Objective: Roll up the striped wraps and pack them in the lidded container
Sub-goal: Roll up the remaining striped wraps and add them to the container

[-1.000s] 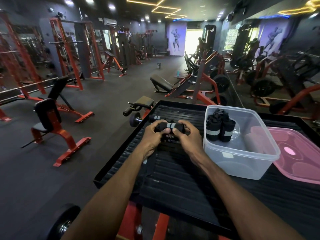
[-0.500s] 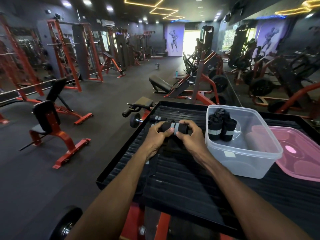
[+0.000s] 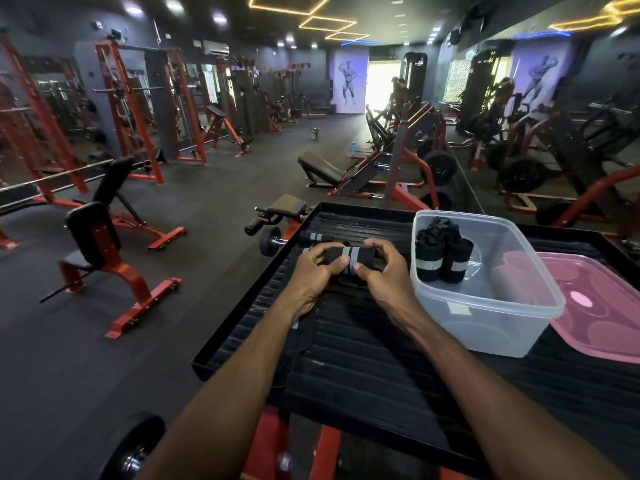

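At the far left stands a red-framed weight bench with black pads [image 3: 98, 244] on the dark gym floor, well apart from the work surface. Nearer the middle, a small black dumbbell [image 3: 270, 240] lies just beside the left edge of a wide black ribbed tray [image 3: 346, 358] that rests on a red frame. On the tray's far left part lies a loose black wrap with a grey stripe [image 3: 313, 236], just beyond the hands. The left hand [image 3: 311, 275] has its fingers curled over the left end of a black rolled wrap with grey and white stripes [image 3: 349, 258], its thumb pressed on the near side of the roll. The right hand [image 3: 384, 271] grips the roll's right end in the same way, fingers bent over the top and thumb below, so the roll is held between both hands just above the tray. To the right, a clear plastic rectangular container [image 3: 485, 306] sits on the tray, and three rolled black wraps with grey stripes [image 3: 441, 254] stand upright in its far left corner. At the container's right side lies a translucent pink plastic lid [image 3: 595, 306], flat on the tray.
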Action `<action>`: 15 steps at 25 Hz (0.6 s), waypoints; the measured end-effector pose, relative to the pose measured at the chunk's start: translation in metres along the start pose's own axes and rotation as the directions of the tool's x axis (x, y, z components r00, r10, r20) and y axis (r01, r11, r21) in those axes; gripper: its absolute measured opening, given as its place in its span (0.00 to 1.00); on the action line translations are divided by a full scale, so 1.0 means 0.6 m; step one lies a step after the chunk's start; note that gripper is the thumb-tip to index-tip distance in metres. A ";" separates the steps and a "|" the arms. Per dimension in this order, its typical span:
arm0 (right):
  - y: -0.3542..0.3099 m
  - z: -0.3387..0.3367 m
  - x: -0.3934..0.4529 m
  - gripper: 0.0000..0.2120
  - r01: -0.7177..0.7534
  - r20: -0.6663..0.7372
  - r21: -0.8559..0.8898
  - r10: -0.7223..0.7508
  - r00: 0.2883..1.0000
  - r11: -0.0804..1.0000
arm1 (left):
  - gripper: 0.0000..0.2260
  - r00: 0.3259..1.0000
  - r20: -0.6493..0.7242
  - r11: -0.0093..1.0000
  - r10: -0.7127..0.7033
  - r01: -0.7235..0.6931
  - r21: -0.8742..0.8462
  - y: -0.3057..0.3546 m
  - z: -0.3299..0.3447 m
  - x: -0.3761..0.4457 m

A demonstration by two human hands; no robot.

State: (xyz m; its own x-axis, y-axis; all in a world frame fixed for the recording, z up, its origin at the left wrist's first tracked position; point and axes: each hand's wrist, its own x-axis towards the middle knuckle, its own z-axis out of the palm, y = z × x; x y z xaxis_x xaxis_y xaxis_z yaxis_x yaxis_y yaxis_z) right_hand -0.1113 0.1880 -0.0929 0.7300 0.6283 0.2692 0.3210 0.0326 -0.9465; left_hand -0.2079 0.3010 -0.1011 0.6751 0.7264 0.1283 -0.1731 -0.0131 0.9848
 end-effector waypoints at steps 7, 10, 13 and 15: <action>0.008 0.010 -0.003 0.04 -0.094 -0.002 0.044 0.095 0.996 0.995 | 0.17 0.998 0.051 0.999 0.029 -0.031 0.027 0.007 0.000 -0.004; 0.006 0.005 -0.002 0.08 0.001 -0.021 -0.043 -0.002 1.000 0.999 | 0.10 0.995 0.060 0.991 -0.086 0.091 -0.103 0.012 0.005 -0.007; 0.010 0.005 -0.003 0.14 0.012 -0.011 -0.064 -0.012 1.000 0.998 | 0.10 0.999 0.013 0.999 -0.052 0.052 -0.015 0.005 0.005 -0.004; 0.010 0.007 -0.002 0.18 -0.002 0.011 -0.074 0.002 1.000 0.997 | 0.11 1.000 -0.013 1.000 -0.015 0.015 0.017 0.002 0.003 -0.001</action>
State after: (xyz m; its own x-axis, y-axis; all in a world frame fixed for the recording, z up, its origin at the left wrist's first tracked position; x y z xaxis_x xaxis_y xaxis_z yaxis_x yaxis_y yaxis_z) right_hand -0.1131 0.1907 -0.0996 0.7239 0.6371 0.2648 0.3635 -0.0259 -0.9312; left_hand -0.2071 0.2995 -0.0997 0.6680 0.7356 0.1122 -0.1504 -0.0142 0.9885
